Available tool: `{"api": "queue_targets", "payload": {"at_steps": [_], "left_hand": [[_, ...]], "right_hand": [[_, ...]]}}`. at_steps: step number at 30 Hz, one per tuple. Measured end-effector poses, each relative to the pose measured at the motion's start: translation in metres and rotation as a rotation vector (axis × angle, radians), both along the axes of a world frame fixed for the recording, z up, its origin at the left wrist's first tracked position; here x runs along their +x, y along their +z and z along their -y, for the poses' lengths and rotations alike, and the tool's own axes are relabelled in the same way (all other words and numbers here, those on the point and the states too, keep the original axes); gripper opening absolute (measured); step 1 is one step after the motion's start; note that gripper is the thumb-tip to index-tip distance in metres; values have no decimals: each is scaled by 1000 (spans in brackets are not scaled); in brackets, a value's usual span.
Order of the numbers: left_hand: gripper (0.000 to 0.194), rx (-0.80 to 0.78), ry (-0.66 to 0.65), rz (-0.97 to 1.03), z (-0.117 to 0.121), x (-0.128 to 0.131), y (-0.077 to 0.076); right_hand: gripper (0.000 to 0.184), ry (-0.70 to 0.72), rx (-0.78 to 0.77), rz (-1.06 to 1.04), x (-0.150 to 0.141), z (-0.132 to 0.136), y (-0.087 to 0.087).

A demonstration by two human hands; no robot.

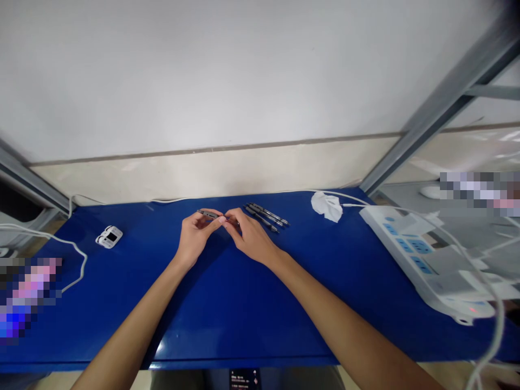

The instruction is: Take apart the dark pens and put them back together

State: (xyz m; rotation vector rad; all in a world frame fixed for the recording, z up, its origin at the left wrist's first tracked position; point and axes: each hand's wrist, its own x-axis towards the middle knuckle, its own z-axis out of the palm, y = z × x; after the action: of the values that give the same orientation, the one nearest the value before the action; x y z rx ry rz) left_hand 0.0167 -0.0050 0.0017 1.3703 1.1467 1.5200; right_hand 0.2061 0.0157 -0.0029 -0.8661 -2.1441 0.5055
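My left hand is closed around a dark pen, whose one end pokes out to the upper left between thumb and fingers. Against it, my right hand pinches the other end of what looks like the same pen; the fingertips of both hands meet there and hide the detail. Just beyond my right hand lie several black pens side by side on the blue tabletop, slanting down to the right.
A crumpled white tissue lies at the back right, near a cable. A large white power strip runs along the right side. To the left sits a small white device. A phone shows below the table's front edge.
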Motion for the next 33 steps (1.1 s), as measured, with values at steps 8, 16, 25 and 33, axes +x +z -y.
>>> {"api": "queue_targets", "payload": {"at_steps": [8,16,25,33], "left_hand": [[31,-59,-12,56,1,-2,4],[30,-92,-33,101,0,-2,2],[30,-87,-26,108,-1,-3,1],[31,-67,1,100,-2,-4,1]], "right_hand": [[21,46,8,-20,0,-3,-3],[21,52,-50,-47,-1,-2,-4],[22,56,-68,-55,0,-2,-3],[24,46,-77,-43,-1,-3,-5]]}}
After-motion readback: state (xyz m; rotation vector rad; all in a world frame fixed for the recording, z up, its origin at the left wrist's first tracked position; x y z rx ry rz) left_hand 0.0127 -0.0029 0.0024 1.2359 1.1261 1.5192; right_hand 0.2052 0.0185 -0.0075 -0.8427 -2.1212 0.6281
